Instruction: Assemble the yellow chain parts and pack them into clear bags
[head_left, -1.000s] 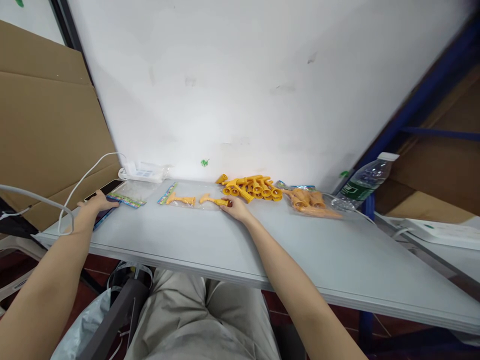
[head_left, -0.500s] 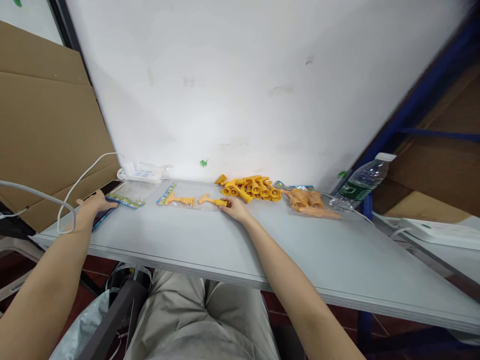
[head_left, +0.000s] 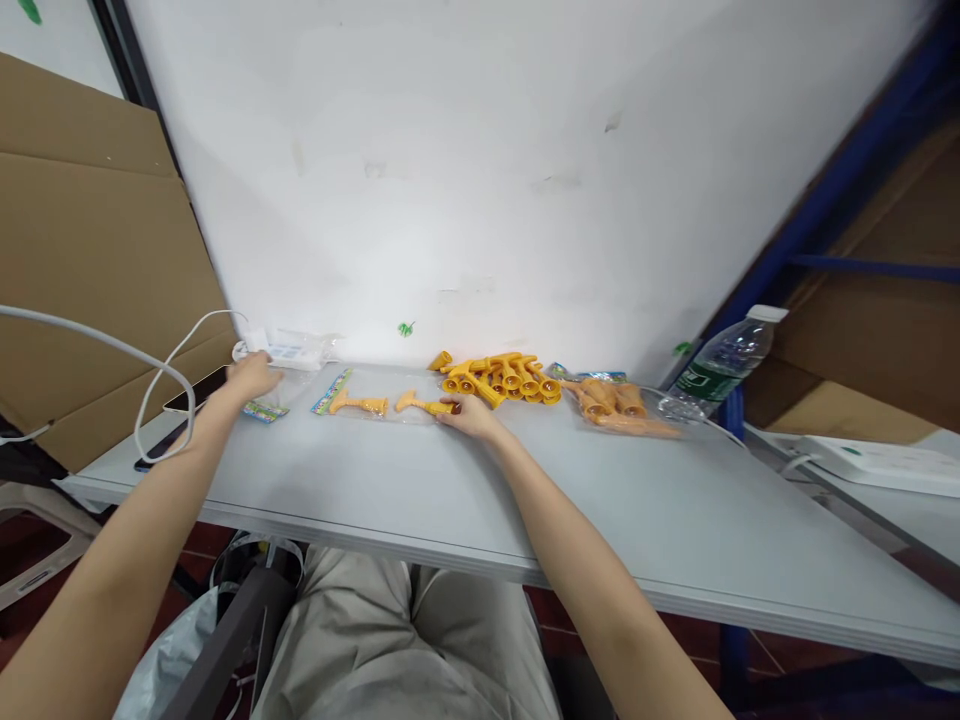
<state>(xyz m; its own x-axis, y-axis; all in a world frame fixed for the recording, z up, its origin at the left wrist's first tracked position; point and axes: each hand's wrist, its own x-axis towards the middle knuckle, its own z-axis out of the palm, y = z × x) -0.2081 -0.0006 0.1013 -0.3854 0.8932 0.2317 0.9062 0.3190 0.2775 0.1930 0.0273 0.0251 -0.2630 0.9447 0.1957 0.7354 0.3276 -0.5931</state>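
Capped bottle (head_left: pixel 716 370), brown cardboard (head_left: pixel 82 225)

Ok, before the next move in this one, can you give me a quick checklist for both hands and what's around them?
1. Right hand on the yellow piece: ok, its fingers are at the piece's right end.
2. That piece fully inside the middle clear bag: cannot tell, the hand hides its end.
3. Left hand gripping the left clear bag: cannot tell, it is over the bag, but contact is unclear.
4. White cable well apart from the left forearm in view: not ok, its loop overlaps the forearm's edge.
5. Bottle capped: ok, white cap on.
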